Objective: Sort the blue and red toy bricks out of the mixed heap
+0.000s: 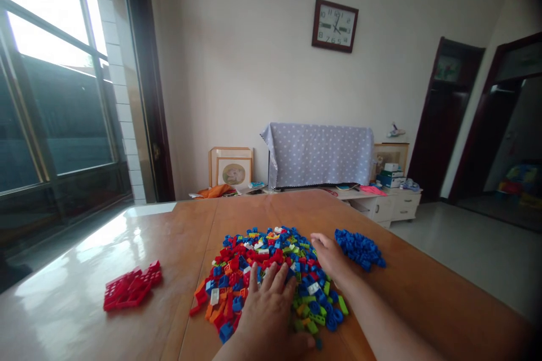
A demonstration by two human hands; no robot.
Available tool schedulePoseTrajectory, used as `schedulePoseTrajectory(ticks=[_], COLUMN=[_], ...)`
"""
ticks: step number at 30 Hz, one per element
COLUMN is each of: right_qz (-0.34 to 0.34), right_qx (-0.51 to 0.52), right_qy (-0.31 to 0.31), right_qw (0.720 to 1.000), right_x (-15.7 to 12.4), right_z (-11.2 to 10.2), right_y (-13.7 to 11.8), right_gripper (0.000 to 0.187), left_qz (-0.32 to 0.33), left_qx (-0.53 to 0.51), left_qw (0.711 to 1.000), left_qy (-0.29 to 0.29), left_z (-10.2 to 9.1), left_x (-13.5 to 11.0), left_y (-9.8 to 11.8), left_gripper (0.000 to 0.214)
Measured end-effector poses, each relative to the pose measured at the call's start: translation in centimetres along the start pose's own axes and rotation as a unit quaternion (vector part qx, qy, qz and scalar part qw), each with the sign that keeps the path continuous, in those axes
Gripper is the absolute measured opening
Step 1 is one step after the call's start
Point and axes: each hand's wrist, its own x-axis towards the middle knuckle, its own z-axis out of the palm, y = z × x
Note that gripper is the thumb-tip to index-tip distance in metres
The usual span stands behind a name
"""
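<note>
A wide heap of mixed building bricks in red, blue, green, orange and white lies on the wooden table in front of me. My left hand rests palm down on the near middle of this heap, its fingers spread, touching the bricks. At the heap's right edge is my right hand, with its fingers curled together; whatever they may hold is hidden. Just beyond it sits a separate pile of blue bricks. Off to the left lies a small group of red bricks.
The brown table stretches away on both sides. Behind it stand a white cabinet, a cloth-covered flat object and framed pictures. A clock hangs on the wall. Windows are at left, doorways at right.
</note>
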Motion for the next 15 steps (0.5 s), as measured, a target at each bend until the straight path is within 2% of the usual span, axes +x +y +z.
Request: schedulePoseTrajectory(ticks=[5, 10, 15], right_qz=[0.045, 0.079, 0.097], right_qx=[0.095, 0.165, 0.206], right_qy=[-0.015, -0.044, -0.056], right_qw=[0.994, 0.982, 0.972], right_x=[0.4, 0.3, 0.1], right_z=[-1.3, -2.2, -3.0], right_y=[0.5, -0.2, -0.8], right_gripper=[0.048, 0.054, 0.051], left_qz=[-0.006, -0.003, -0.003], left_qx=[-0.005, -0.012, -0.014], left_qw=[1.000, 1.000, 1.000], left_qy=[0.011, 0.014, 0.017], left_z=[-0.2, -0.6, -0.7], left_x=[0.0, 0.0, -0.1], left_y=[0.0, 0.1, 0.2], left_gripper=[0.091, 0.086, 0.087])
